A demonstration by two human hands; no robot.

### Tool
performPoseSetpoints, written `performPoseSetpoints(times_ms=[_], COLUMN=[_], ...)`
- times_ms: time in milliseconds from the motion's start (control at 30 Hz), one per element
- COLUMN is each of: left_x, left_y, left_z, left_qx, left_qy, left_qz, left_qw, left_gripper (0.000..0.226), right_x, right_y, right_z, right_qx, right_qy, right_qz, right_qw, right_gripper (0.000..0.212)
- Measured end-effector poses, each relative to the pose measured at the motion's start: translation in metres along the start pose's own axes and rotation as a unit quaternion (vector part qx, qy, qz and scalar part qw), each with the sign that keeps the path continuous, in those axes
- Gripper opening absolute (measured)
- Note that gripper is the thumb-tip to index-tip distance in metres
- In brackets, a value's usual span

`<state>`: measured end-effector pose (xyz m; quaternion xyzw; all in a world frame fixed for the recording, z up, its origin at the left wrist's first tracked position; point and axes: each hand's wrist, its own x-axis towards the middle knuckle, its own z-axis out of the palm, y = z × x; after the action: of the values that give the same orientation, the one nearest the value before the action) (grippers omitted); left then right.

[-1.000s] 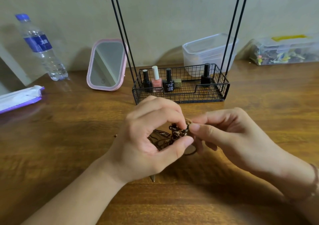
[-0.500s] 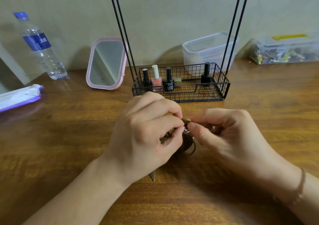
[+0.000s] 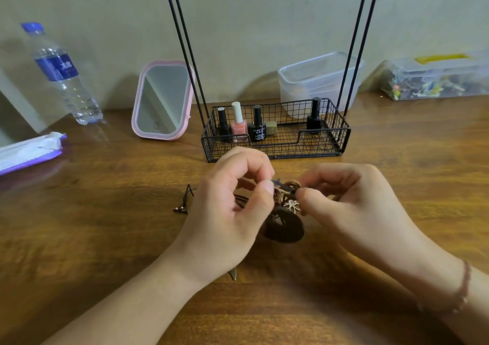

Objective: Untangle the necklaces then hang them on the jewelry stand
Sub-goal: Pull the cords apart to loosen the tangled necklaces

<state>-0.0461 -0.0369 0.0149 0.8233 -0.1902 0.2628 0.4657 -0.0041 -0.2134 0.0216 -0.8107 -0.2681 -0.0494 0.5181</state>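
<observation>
Necklaces (image 3: 284, 213), a dark brown tangle of cords with a small pale star-like pendant, sit just above the wooden counter (image 3: 105, 225) between the two hands, in front of the jewelry stand (image 3: 275, 133). The left hand (image 3: 227, 212) has its fingers (image 3: 267, 186) curled, thumb and forefinger pinching a cord at the top of the knot. The right hand (image 3: 352, 204) mirrors it, fingers bent inward and its thumb and forefinger pinching the tangle from the other side, almost touching the left fingertips. A loop of cord hangs below the pinch down to the counter, and a loose strand with small beads trails out to the left of the left hand. A thin bracelet (image 3: 464, 284) circles the right wrist.

Beyond the hands, the stand's black wire basket holds four nail polish bottles (image 3: 239, 125), three dark and one pink with a white cap, plus a small gold block. Thin black rods rise from the basket's two ends and run out of view at the top, where a few hooks show. To the left a pink-framed mirror (image 3: 162, 101) leans against the wall. Farther left stands a water bottle (image 3: 62, 74) with a blue cap and label, and a white and purple packet (image 3: 29, 151) lies at the counter's edge. Behind the basket is a clear plastic tub (image 3: 317, 80), and at far right a clear box (image 3: 436, 80) of small colourful items.
</observation>
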Motion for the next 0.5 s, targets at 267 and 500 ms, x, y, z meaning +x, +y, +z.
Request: performPoseSetpoints(times_ms=[267, 500], left_x=[0.000, -0.001], left_y=[-0.001, -0.002], left_z=[0.004, 0.006], left_qx=[-0.170, -0.094], left_qy=[0.018, 0.002], left_qz=[-0.083, -0.054], left_qw=[0.982, 0.994], left_gripper=[0.009, 0.007], right_x=[0.007, 0.002], right_y=[0.012, 0.006], right_z=[-0.005, -0.003], right_qx=[-0.080, -0.054], right_qy=[0.015, -0.007], right_qz=[0.012, -0.099], right_qw=[0.997, 0.994], right_gripper=[0.013, 0.021])
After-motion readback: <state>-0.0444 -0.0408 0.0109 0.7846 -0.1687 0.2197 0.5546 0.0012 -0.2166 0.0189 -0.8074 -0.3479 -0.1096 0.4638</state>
